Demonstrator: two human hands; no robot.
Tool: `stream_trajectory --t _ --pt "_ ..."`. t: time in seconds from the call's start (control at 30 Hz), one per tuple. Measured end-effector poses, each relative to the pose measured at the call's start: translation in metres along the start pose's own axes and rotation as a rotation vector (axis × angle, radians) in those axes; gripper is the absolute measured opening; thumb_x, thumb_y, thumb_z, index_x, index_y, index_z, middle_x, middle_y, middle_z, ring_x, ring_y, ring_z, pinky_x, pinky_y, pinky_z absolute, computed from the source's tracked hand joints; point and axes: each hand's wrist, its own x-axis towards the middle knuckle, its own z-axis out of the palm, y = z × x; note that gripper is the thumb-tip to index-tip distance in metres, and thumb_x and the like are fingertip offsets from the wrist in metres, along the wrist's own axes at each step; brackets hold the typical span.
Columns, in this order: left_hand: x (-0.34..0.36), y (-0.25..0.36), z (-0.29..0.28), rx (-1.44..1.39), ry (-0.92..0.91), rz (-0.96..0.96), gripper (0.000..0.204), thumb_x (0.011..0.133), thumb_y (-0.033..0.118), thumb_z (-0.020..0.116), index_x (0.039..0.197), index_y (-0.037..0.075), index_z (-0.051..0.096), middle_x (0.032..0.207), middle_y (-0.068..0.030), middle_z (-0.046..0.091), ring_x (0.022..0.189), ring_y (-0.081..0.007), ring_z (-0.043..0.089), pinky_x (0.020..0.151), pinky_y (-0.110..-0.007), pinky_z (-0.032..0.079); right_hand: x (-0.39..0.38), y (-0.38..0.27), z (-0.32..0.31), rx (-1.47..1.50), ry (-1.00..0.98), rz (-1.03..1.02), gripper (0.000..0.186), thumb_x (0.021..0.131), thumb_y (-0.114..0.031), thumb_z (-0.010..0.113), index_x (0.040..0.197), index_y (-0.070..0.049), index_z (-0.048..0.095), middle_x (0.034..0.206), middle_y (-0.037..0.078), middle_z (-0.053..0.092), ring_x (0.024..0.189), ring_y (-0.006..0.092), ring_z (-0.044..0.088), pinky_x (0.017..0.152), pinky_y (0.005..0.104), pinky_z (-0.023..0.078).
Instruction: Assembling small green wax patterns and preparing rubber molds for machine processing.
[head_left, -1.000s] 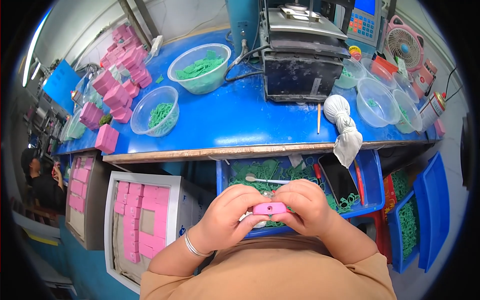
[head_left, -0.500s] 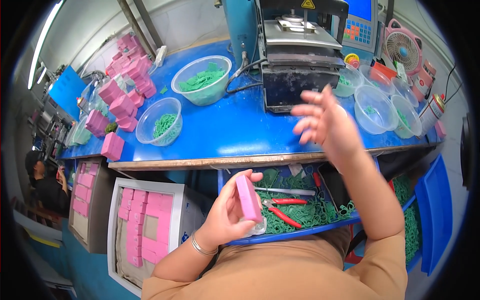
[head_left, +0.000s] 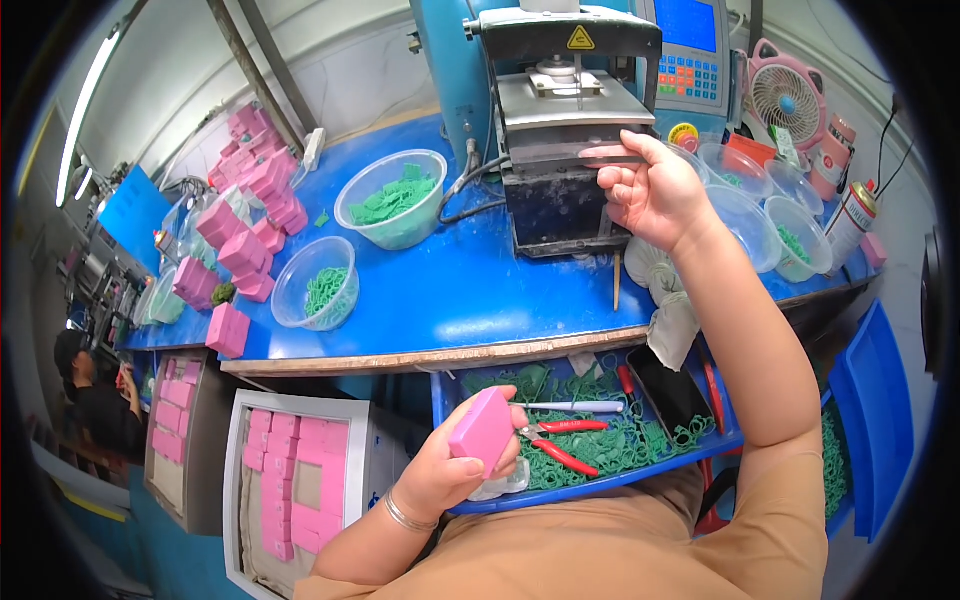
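My left hand (head_left: pixel 440 475) is closed round a small pink block (head_left: pixel 482 432), held above the front of the blue drawer (head_left: pixel 610 477). Raised at the front of the black press (head_left: pixel 560 185), my right hand (head_left: pixel 655 195) is empty, with its index finger stretched out and the others loosely bent. Whether a fingertip touches the press, I cannot tell. In the drawer, red-handled cutters (head_left: pixel 565 445) and a white-handled tool (head_left: pixel 580 407) lie on green, stringy scraps (head_left: pixel 640 445). A dark phone-like slab (head_left: pixel 672 395) lies at the drawer's right.
Stacked pink blocks (head_left: pixel 245 252) stand at the left of the blue table (head_left: pixel 440 310). Clear bowls (head_left: pixel 318 285) hold green pieces. More pink blocks fill a box (head_left: pixel 232 480) below. A white cloth bundle (head_left: pixel 672 328) hangs over the table edge. A person (head_left: pixel 95 390) sits far left.
My right hand has moved up and left to the press, and the white cloth bundle now shows. My left hand has turned the pink block so a broad face shows. The view has shifted.
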Motion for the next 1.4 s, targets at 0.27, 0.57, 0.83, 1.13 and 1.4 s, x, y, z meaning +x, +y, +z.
stream_trajectory --t 0.27,0.57,0.83,1.13,1.4 --pt "-0.001 0.001 -0.011 -0.259 -0.137 -0.070 0.070 0.069 0.029 0.066 0.128 0.003 0.037 0.095 -0.0066 0.045 0.066 -0.0120 0.040 0.054 -0.022 0.031 -0.005 -0.001 0.001 -0.068 0.032 0.040 0.045 0.093 -0.034 0.032 0.102 0.000 0.060 0.071 0.007 0.061 0.056 0.0110 0.054 0.051 0.0241 0.042" --pt "-0.002 0.000 -0.007 -0.213 -0.145 -0.153 0.072 0.070 0.039 0.064 0.125 -0.001 0.039 0.086 -0.0056 0.044 0.060 -0.0110 0.036 0.050 -0.022 0.028 -0.006 0.001 0.001 -0.067 0.043 0.002 0.048 0.093 -0.036 0.032 0.106 0.005 0.056 0.068 0.009 0.060 0.053 0.0131 0.054 0.048 0.0245 0.042" --pt "-0.004 -0.008 -0.012 -0.101 0.043 -0.103 0.070 0.075 0.044 0.061 0.123 -0.001 0.039 0.088 -0.0066 0.047 0.065 -0.0129 0.043 0.053 -0.023 0.034 -0.004 0.004 -0.005 -0.096 0.037 -0.018 0.039 0.092 -0.036 0.034 0.092 -0.004 0.056 0.068 0.009 0.060 0.056 0.0122 0.055 0.051 0.0239 0.044" --pt "-0.014 0.022 -0.016 0.694 0.394 0.361 0.092 0.066 0.048 0.071 0.132 -0.001 0.031 0.102 -0.0066 0.047 0.091 -0.0127 0.049 0.074 -0.025 0.044 -0.090 0.033 0.010 0.058 -0.068 0.073 0.047 0.087 -0.022 0.041 0.126 0.004 0.037 0.097 0.025 0.060 0.064 0.0261 0.061 0.054 0.0308 0.049" --pt "0.008 0.064 0.032 1.371 0.377 0.759 0.089 0.058 0.030 0.082 0.125 -0.002 0.033 0.124 -0.0149 0.037 0.114 -0.0258 0.041 0.094 -0.036 0.035 -0.144 0.062 -0.006 0.172 -0.443 0.345 0.071 0.080 0.001 0.049 0.141 -0.007 0.013 0.100 0.033 0.056 0.061 0.0287 0.063 0.059 0.0348 0.052"
